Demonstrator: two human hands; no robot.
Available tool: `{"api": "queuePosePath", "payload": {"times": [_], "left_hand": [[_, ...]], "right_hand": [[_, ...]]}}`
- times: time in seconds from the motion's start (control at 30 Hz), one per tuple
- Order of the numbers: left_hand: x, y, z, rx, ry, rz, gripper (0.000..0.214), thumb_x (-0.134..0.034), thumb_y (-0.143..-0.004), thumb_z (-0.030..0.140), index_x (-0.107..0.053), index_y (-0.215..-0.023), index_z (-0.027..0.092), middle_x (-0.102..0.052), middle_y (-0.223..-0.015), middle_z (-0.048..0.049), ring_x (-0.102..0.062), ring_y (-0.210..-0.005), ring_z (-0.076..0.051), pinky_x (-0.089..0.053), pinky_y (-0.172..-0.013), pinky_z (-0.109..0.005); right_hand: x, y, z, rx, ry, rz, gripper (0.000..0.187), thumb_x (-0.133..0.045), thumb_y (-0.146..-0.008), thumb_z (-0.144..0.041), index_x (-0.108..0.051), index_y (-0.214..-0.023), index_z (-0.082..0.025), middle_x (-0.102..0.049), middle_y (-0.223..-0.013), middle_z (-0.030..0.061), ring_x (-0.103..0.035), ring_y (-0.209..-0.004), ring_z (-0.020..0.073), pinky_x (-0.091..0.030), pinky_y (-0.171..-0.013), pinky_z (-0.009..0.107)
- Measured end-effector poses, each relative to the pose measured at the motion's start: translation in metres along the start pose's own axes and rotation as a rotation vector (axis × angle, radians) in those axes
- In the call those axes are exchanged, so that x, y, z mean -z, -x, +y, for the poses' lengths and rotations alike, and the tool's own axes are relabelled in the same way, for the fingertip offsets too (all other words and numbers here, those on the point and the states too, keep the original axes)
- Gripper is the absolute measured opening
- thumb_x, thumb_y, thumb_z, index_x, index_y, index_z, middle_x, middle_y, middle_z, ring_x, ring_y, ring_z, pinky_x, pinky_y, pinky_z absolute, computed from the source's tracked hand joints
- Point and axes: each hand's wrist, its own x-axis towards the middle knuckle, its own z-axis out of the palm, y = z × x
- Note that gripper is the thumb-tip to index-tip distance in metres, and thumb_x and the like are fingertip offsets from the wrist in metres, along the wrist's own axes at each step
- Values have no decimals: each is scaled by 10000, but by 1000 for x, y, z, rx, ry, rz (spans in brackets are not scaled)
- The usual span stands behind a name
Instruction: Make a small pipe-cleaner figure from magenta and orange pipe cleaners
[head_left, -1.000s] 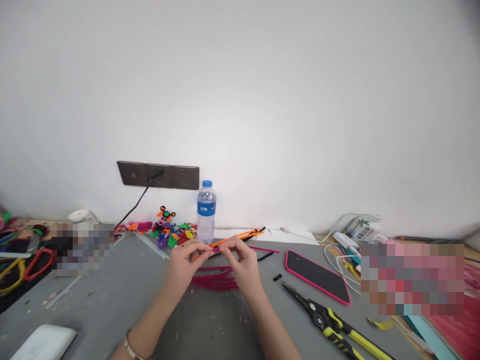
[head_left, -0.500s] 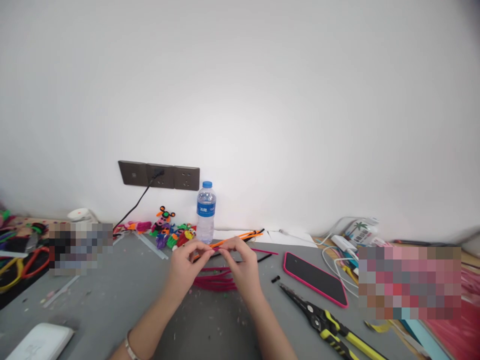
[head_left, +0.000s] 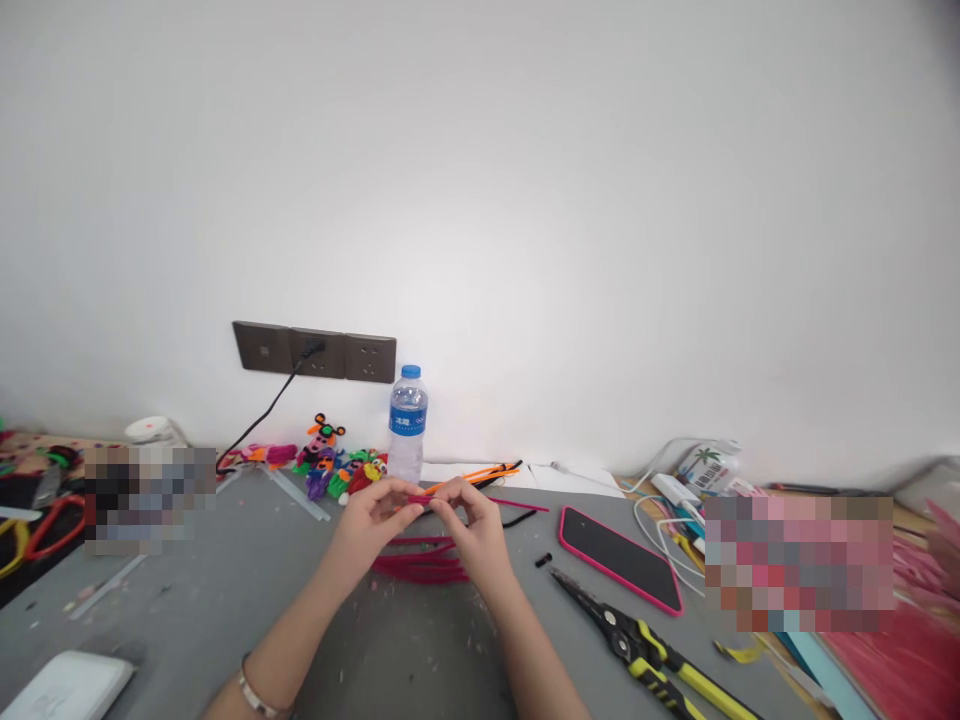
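L hand (head_left: 366,528) & R hand (head_left: 480,525) pinch a thin magenta fuzzy stem (head_left: 422,499) over ctr. of grey tabletop (head_left: 405,660), prob. partway worked, w/ loose magenta fuzzy-stem bundle (head_left: 420,569) just nearer, apparently unworked.

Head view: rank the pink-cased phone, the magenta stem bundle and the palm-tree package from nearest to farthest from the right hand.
From the right hand:
1. Magenta stem bundle: just left, between the wrists.
2. Pink-cased phone: to the right, flat on the mat.
3. Palm-tree package: farther right, near the wall.
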Motion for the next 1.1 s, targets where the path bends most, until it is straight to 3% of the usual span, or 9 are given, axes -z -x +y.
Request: {"api": "queuePosePath", "payload": {"times": [0.1,0.2,0.27,0.37,0.5,0.67,0.87,0.93,1.1], "left_hand": [[-1,1,-3,77,106,-23,162,-763,-674,306,-705,-763,184,-635,-637,9,-514,-553,-116,-414,-533,-208],[0,-1,-6,65,192,-4,181,-770,-679,323,-681,-712,168,-687,-816,-28,-553,-642,-118,-448,-600,-212],[2,-4,-7,89,254,35,240,-786,-661,365,-663,-698,161,-698,-881,-47,-579,-704,-131,-472,-663,-227],[7,-8,-7,174,309,119,332,-821,-597,420,-646,-698,156,-690,-745,-32,-595,-707,-138,-481,-675,-227],[13,-12,-10,214,293,172,360,-847,-555,413,-648,-694,147,-658,-658,-1,-595,-653,-118,-461,-614,-190],[16,-14,-16,223,277,175,341,-854,-547,389,-667,-674,133,-629,-597,16,-563,-580,-96,-442,-557,-173],[19,-15,-26,296,424,286,345,-876,-514,351,-684,-713,144,-697,-687,-8,-633,-651,-127,-499,-588,-182],[23,-16,-29,323,540,331,367,-897,-477,313,-680,-724,152,-729,-771,-32,-682,-767,-173,-538,-642,-206],[30,-19,-34,358,644,402,402,-927,-409,260,-685,-713,158,-735,-756,-21,-699,-707,-173,-557,-572,-196]], "right_hand": [[-2,0,1,-72,-168,-85,215,-625,-824,-375,-616,-724,-185,-643,-704,29,-584,-680,171,-473,-662,290],[0,0,2,-109,-188,-161,210,-622,-824,-382,-646,-768,-181,-666,-736,32,-594,-673,167,-478,-647,283],[5,0,2,-116,-50,-193,152,-620,-826,-325,-680,-824,-185,-684,-764,29,-581,-656,157,-462,-625,268],[12,2,6,-113,222,-284,58,-659,-761,-175,-709,-759,-204,-668,-694,-3,-536,-598,142,-415,-571,243],[11,8,11,-126,374,-427,134,-699,-674,-73,-698,-651,-204,-608,-624,-19,-520,-558,134,-377,-522,224],[2,12,15,-36,531,-389,196,-668,-653,-11,-660,-620,-204,-604,-646,-13,-553,-629,157,-381,-662,278],[-2,13,17,-131,639,-425,194,-584,-700,-27,-634,-729,-212,-654,-795,-5,-573,-802,176,-343,-787,295],[1,11,24,-173,639,-434,234,-554,-690,-13,-630,-776,-216,-669,-817,0,-574,-818,181,-348,-818,299],[22,2,54,-164,573,-475,296,-536,-688,-20,-669,-858,-223,-696,-851,26,-608,-823,203,-394,-819,297]]}}
